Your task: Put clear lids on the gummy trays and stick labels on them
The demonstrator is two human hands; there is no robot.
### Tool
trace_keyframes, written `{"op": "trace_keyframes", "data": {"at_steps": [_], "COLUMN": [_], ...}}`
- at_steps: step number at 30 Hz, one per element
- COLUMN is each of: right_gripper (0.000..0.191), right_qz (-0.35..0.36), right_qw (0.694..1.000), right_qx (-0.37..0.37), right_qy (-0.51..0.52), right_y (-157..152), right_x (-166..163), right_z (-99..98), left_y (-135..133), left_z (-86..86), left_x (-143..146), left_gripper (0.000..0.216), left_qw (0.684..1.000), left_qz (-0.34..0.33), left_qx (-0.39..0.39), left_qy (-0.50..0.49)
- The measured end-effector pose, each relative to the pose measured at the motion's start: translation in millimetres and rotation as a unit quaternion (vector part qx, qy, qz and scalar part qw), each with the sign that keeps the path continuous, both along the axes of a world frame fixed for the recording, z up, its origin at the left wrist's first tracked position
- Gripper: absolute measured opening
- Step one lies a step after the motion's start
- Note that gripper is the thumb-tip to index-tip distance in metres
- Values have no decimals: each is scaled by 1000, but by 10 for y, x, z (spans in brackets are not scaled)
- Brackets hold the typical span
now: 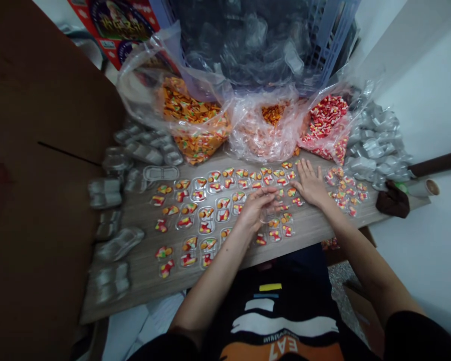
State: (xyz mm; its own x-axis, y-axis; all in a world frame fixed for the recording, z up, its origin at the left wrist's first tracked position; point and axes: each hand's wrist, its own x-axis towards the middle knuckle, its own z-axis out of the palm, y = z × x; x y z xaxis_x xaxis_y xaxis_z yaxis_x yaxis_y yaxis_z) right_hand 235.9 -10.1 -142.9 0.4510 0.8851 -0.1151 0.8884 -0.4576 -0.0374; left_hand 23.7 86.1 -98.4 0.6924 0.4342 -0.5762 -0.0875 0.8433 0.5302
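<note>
**Filled candy trays (206, 220) lie in three rows, long axes running away from the wearer**

The clear two-part trays sit in the middle of the tabletop (143, 276), the rows stretching from left to right. Most trays point from the near edge toward the back, some a little aslant, with a pizza-like orange piece in the far half and a red-and-yellow piece in the near half. An unfilled tray (161, 173) at the rows' left end lies crosswise.

The left hand (256, 206) reaches over the middle of the rows, fingers curled toward the thumb and pointing right. Something see-through shows by its fingertips, but blur hides whether they grip it. The right hand (311, 184) is spread palm down at the rows' right end, fingers pointing to the back, thumb out beside the trays. Both forearms slant in from the near side.

Right of that hand lies a patch of loose candies (348, 190). Behind the rows stand an orange-filled bag (197, 125), a pinkish bag (265, 133) and a red-and-white-filled bag (326, 123), backed by a bluish crate (325, 47). Clear plastic pieces (376, 140) heap up at the right, near a paper cup (423, 188) and a pale wall (439, 105).
</note>
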Motion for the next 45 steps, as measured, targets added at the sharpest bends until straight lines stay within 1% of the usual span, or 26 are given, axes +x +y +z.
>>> {"op": "trace_keyframes", "data": {"at_steps": [3, 7, 12, 17, 20, 23, 29, 31, 34, 39, 42, 45], "right_gripper": [73, 72, 72, 74, 72, 71, 67, 66, 66, 67, 65, 63], "right_qz": [-4, 0, 8, -1, -8, -7, -8, -13, -11, 16, 11, 8], "right_qw": [1000, 999, 1000, 1000, 999, 997, 999, 999, 999, 996, 995, 994], "right_qx": [12, 37, 23, 28, 51, 71, 36, 35, 51, 82, 98, 107], "right_qy": [15, 7, -3, -7, -10, -21, -3, -2, -16, -18, -11, -10], "right_y": [19, 6, 39, 83, 86, 93, 108, 112, 137, 193, 185, 146], "right_x": [47, 91, 97, 83, 85, 104, 137, 136, 125, 127, 146, 166], "right_z": [9, -39, -59, -48, -66, -81, -74, -73, -75, -66, -65, -77], "left_y": [54, 90, 91, 69, 66, 70, 65, 60, 41, -7, -15, -4], "left_z": [-7, -67, -122, -53, -16, -17, -18, -11, -9, 5, 19, 26], "left_x": [110, 194, 231, 233, 195, 153, 153, 166, 189, 203, 167, 114], "left_gripper": [18, 16, 11, 11, 13, 12, 11, 11, 12, 13, 12, 12], "left_qw": [1000, 999, 998, 998, 998, 998, 998, 998, 998, 998, 998, 998], "left_qz": [-9, -29, -35, -14, -13, -8, -14, -14, -16, -24, -23, -10], "left_qx": [-18, -32, -50, -61, -62, -58, -56, -57, -55, -59, -61, -64], "left_qy": [4, 2, 9, 23, 20, 17, 13, 10, 7, 14, 14, 14]}}
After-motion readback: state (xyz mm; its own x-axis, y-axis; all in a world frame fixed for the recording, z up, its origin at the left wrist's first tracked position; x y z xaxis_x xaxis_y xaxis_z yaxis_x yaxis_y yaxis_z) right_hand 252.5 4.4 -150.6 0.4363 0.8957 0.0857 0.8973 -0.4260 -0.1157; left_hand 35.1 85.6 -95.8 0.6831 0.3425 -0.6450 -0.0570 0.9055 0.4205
